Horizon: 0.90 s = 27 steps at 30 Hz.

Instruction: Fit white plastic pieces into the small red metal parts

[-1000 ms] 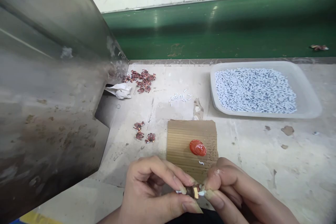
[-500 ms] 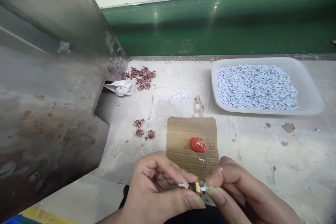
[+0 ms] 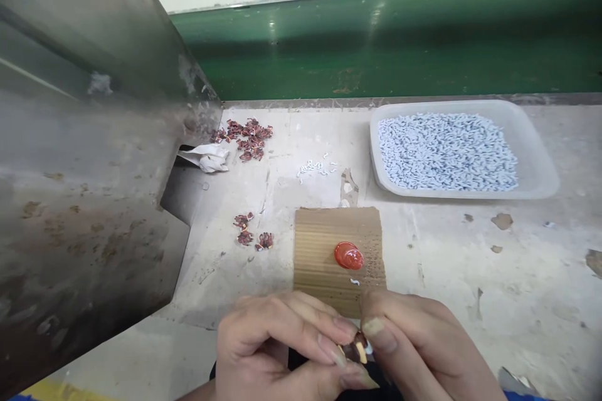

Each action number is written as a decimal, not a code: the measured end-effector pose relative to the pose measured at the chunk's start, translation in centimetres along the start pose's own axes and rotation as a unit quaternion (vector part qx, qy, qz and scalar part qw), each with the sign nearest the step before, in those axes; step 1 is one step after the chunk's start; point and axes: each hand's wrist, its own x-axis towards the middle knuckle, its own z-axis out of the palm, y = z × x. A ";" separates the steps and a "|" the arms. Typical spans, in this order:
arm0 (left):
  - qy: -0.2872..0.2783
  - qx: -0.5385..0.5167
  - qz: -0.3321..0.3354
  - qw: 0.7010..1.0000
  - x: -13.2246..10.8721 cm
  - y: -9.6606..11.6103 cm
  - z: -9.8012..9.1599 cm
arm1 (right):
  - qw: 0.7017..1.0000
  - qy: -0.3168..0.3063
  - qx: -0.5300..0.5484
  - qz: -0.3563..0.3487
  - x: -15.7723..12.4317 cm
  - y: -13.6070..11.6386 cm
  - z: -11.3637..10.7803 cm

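At the bottom centre my left hand [image 3: 286, 344] pinches a small dark-brown piece with a yellow band [image 3: 360, 351] between thumb and fingers. My right hand [image 3: 418, 344] is closed at the piece's right end, thumb and forefinger pressed there. Beside those fingertips shows a tiny pale-blue wavy piece [image 3: 369, 348], mostly covered. Just beyond the hands lies a brown cardboard square [image 3: 317, 250] bearing a puddle of glossy red liquid [image 3: 348, 255] and one loose pale wavy piece [image 3: 355, 282].
A translucent tub [image 3: 536, 166] of many pale-blue wavy pieces [image 3: 446, 153] stands at the back right. Several more lie loose [image 3: 313, 166] near the middle. Brown clusters [image 3: 251, 138] sit at left, with smaller ones [image 3: 244, 229] nearer. A metal panel [image 3: 94, 138] blocks the left side.
My hands have drawn closer together, and the right fingertips now press against the brown piece's end. The pale-blue piece is more hidden. The view has shifted slightly.
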 end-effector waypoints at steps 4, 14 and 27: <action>0.015 0.016 0.015 1.000 -0.1 -0.2 0.3 | 1.000 -0.005 -0.010 -0.005 -0.1 0.1 0.0; 0.028 0.051 0.052 0.997 0.1 -0.5 0.6 | 1.000 -0.008 -0.023 0.009 -0.6 0.1 0.4; 0.030 0.031 0.062 0.997 -0.2 -0.6 0.8 | 0.953 0.077 -0.288 0.061 -1.0 2.9 -3.7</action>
